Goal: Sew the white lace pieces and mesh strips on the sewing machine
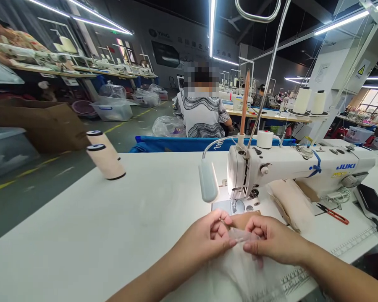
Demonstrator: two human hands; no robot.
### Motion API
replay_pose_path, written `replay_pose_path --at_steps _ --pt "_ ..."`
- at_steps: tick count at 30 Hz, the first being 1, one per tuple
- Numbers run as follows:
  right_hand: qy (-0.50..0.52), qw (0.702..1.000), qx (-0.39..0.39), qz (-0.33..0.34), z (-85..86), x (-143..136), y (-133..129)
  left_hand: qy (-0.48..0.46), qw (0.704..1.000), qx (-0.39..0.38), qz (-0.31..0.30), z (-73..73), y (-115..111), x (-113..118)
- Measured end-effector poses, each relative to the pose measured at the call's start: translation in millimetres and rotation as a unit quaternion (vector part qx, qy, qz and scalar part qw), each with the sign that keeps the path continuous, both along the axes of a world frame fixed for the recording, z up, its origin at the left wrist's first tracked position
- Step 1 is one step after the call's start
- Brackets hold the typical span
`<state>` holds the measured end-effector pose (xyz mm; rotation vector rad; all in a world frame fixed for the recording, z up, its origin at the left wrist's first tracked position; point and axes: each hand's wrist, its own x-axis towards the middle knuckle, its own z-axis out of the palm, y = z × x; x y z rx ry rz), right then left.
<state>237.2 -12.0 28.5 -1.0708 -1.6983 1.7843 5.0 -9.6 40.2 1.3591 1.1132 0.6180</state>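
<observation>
Sheer fabric [247, 272] trails over the near part of the desk [113, 226], its upper edge raised. The left hand [219, 233] and right hand [267, 239] each pinch it in a closed grip, seemingly to keep that short stretch taut. Beyond, the sewing machine [290, 165] spans twelve to two o'clock; its lamp [208, 180] probably hangs low to light the stitching area. Snips [337, 216] lie handily at three; thread cones [108, 163] stand at ten.

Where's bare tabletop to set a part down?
Free: the tabletop between thread cones, lamp and left hand. Crowded: in front of the sewing machine, where that hand and right hand pinch sheer material; rightward, beige bundle, red-handled snips.
</observation>
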Motion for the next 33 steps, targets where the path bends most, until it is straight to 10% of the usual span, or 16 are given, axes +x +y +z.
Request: replay_pose_path --at_steps 19,33 --pt "-0.031 0.993 0.108 -0.042 -4.2 -21.2 22.3 0.108 0.989 0.099 0.005 -30.7 5.8 -3.0" --pt "-0.071 0.971 0.213 -0.088 -9.7 -28.0 18.2 0.113 0.98 0.162 0.037 -23.9 -2.6 4.0"
